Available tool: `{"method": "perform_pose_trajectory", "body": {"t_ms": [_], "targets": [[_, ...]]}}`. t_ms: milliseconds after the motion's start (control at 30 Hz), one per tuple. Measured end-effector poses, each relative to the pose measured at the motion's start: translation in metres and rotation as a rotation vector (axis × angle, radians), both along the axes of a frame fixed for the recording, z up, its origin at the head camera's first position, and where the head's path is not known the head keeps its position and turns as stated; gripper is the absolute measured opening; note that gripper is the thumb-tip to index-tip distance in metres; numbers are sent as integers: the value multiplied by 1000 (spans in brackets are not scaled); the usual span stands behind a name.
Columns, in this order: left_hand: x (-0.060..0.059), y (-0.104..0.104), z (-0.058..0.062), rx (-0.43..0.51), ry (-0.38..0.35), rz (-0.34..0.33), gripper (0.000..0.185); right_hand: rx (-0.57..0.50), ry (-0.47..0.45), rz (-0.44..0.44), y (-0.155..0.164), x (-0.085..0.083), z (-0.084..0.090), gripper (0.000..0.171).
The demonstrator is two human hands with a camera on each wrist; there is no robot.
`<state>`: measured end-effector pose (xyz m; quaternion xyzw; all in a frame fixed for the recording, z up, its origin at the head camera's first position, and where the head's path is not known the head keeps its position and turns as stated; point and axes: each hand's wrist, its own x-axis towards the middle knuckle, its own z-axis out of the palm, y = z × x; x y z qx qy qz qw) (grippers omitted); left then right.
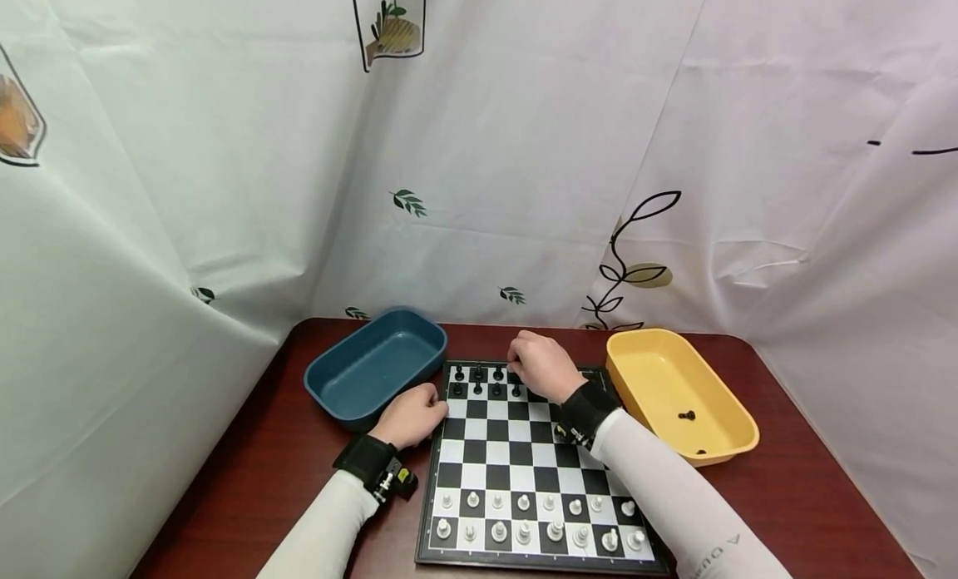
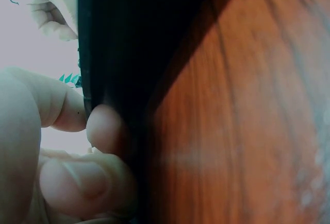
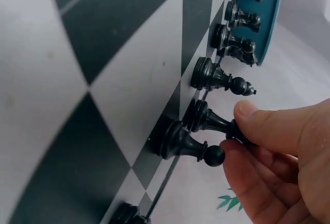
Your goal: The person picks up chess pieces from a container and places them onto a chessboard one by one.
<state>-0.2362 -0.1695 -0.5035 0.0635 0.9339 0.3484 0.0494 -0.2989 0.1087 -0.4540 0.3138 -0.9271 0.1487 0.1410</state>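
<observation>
At the far edge of the chessboard (image 1: 499, 452), my right hand (image 1: 546, 367) pinches a black chess piece (image 3: 209, 118) between thumb and fingers. Its top is hidden by the fingertips, and its base is at the back row. A black pawn (image 3: 188, 145) stands just in front of it. More black pieces (image 3: 234, 38) line up toward the board's left corner. My left hand (image 1: 412, 417) is at the board's left edge; in the left wrist view its thumb and finger (image 2: 64, 108) pinch the dark rim (image 2: 103, 54).
White chess pieces (image 1: 524, 531) fill two rows at the near side. A blue tray (image 1: 329, 371) stands left of the board. The yellow tray (image 1: 722, 388) at the right holds a black piece (image 1: 687, 415) and another small dark one (image 1: 701, 452). A patterned curtain (image 1: 479, 146) hangs behind the table.
</observation>
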Motion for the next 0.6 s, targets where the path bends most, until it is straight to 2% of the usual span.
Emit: {"method": "perform_pose_trajectory", "body": {"t_ms": [367, 600], "targets": [[-1, -1, -1, -10, -5, 7, 23, -15, -21, -14, 1, 3, -2, 14], [-1, -1, -2, -4, 3, 2, 23, -34, -6, -39, 9, 9, 8, 17]]}}
